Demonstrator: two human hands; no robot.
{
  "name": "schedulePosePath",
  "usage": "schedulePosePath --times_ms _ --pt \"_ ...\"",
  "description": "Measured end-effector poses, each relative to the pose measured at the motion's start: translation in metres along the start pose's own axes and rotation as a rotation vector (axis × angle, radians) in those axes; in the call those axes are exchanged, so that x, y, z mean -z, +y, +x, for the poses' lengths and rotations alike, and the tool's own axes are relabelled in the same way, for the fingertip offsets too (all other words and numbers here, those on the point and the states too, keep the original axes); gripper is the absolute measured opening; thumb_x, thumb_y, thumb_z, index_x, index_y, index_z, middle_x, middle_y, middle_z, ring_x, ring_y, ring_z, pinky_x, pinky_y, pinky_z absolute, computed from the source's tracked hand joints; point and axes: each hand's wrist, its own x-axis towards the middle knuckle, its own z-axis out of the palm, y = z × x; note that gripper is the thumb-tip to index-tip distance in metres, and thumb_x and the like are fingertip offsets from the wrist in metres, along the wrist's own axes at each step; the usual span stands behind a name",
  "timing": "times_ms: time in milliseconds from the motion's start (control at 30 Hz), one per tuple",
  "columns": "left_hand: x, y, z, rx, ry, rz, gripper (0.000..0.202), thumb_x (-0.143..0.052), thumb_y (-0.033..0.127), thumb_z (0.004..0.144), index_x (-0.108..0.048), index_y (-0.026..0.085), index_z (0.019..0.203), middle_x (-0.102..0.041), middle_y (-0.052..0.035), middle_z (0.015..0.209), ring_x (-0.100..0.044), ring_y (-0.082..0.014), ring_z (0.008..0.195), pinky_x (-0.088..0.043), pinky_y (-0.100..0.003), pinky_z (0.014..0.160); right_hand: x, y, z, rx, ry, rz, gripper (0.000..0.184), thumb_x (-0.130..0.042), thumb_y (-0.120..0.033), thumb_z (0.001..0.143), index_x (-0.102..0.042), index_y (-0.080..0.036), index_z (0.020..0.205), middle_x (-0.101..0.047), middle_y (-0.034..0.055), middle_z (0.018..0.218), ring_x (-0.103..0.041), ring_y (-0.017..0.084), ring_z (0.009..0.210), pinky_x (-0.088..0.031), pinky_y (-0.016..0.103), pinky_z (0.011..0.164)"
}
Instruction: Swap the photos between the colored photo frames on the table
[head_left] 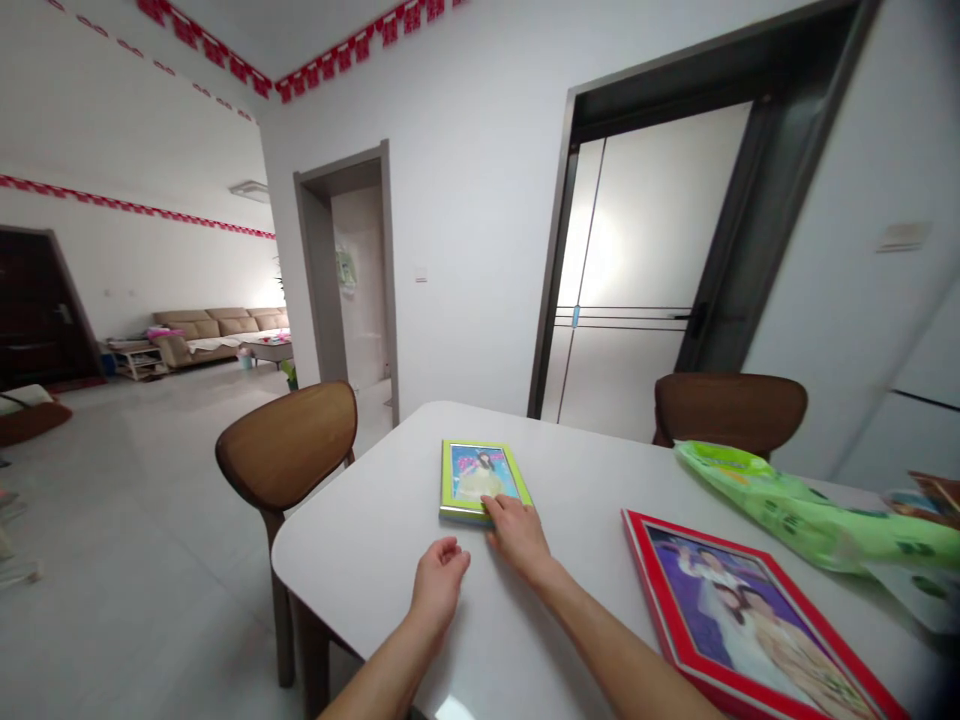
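Note:
A small green-framed photo lies flat on the white table. My right hand rests on the frame's near right corner, fingers stretched flat over its edge. My left hand lies on the tabletop just short of the frame, fingers loosely curled, holding nothing I can see. A larger red-framed photo lies flat to the right of my right forearm.
A green plastic package lies at the table's far right. Two brown wooden chairs stand at the left and far sides. Behind are a sliding door, an open doorway and a sofa far left.

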Motion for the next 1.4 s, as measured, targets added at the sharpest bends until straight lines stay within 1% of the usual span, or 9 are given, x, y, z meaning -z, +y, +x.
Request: schedulePosePath --times_ms 100,267,433,533,600,800,1033,1233,1400 --pt "0.006 -0.001 -0.002 0.080 0.010 -0.126 0.035 -0.061 0.026 0.066 -0.050 0.011 0.095 -0.060 -0.0055 0.078 -0.059 -0.0159 0.073 -0.043 -0.026 0.066 0.003 -0.013 -0.003 0.042 -0.014 -0.049 0.022 -0.046 -0.013 0.071 -0.056 -0.017 0.090 -0.056 0.0100 0.093 -0.048 0.022 0.093 -0.032 0.034 0.077" --pt "0.004 0.002 -0.015 0.071 -0.032 -0.353 0.028 -0.056 0.033 0.070 -0.053 0.013 0.089 -0.061 -0.0077 0.080 -0.060 -0.0176 0.076 -0.045 -0.027 0.067 0.019 -0.038 -0.047 0.153 -0.042 -0.034 0.016 -0.049 -0.018 0.069 -0.055 -0.021 0.084 -0.055 0.0051 0.088 -0.048 0.020 0.087 -0.033 0.031 0.074" --pt "-0.002 0.018 -0.049 -0.073 -0.039 -0.442 0.034 -0.057 0.028 0.067 -0.052 0.015 0.097 -0.062 -0.0066 0.092 -0.057 -0.0203 0.087 -0.044 -0.028 0.076 0.036 -0.043 -0.080 0.099 -0.013 0.379 0.030 -0.052 -0.029 0.068 -0.054 -0.018 0.096 -0.053 0.0095 0.106 -0.045 0.023 0.101 -0.035 0.036 0.086" --pt "0.000 0.036 -0.075 -0.233 -0.105 -0.242 0.033 -0.056 0.022 0.067 -0.054 0.015 0.098 -0.062 -0.0056 0.094 -0.056 -0.0206 0.088 -0.043 -0.028 0.080 0.052 -0.039 -0.087 -0.091 0.041 0.731 0.051 -0.047 -0.042 0.071 -0.043 -0.019 0.116 -0.041 0.0107 0.125 -0.037 0.024 0.114 -0.031 0.041 0.094" --pt "0.003 0.048 -0.093 -0.369 -0.174 -0.010 0.034 -0.052 0.019 0.068 -0.055 0.017 0.102 -0.061 -0.0045 0.098 -0.056 -0.0201 0.088 -0.045 -0.028 0.077 0.067 -0.039 -0.092 -0.252 0.076 0.982 0.056 -0.043 -0.047 0.073 -0.035 -0.022 0.123 -0.040 0.0102 0.127 -0.042 0.024 0.111 -0.038 0.040 0.088" --pt "0.007 0.046 -0.122 -0.986 -0.362 0.626 0.040 -0.051 0.018 0.065 -0.053 0.018 0.106 -0.057 -0.0078 0.108 -0.052 -0.0215 0.095 -0.041 -0.033 0.085 0.092 -0.036 -0.121 -0.533 0.015 1.561 0.064 -0.045 -0.049 0.072 -0.023 -0.027 0.128 -0.057 0.0086 0.109 -0.058 0.022 0.090 -0.048 0.034 0.070" --pt "-0.002 -0.007 -0.118 -1.339 -0.390 1.040 0.023 -0.042 0.028 0.075 -0.053 0.017 0.092 -0.062 -0.0059 0.092 -0.057 -0.0180 0.085 -0.050 -0.027 0.069 0.059 -0.012 -0.135 -0.564 -0.155 1.371 0.077 -0.059 -0.030 0.064 -0.020 -0.014 0.129 -0.065 0.0059 0.087 -0.062 0.019 0.076 -0.047 0.030 0.070" --pt "-0.004 -0.018 -0.114 -1.266 -0.535 1.167 0.013 -0.045 0.025 0.076 -0.051 0.018 0.085 -0.062 -0.0028 0.090 -0.056 -0.0159 0.089 -0.048 -0.024 0.073 0.034 0.006 -0.135 -0.496 -0.117 0.770 0.065 -0.051 -0.026 0.063 -0.033 -0.008 0.123 -0.064 0.0043 0.074 -0.060 0.018 0.065 -0.045 0.029 0.065" --pt "-0.003 -0.015 -0.113 -1.126 -0.682 1.169 0.014 -0.046 0.022 0.075 -0.051 0.018 0.087 -0.060 -0.0040 0.098 -0.053 -0.0166 0.096 -0.046 -0.025 0.077 0.025 0.013 -0.137 -0.406 -0.128 0.429 0.058 -0.044 -0.026 0.066 -0.039 -0.007 0.120 -0.061 0.0111 0.097 -0.058 0.020 0.081 -0.042 0.030 0.074"
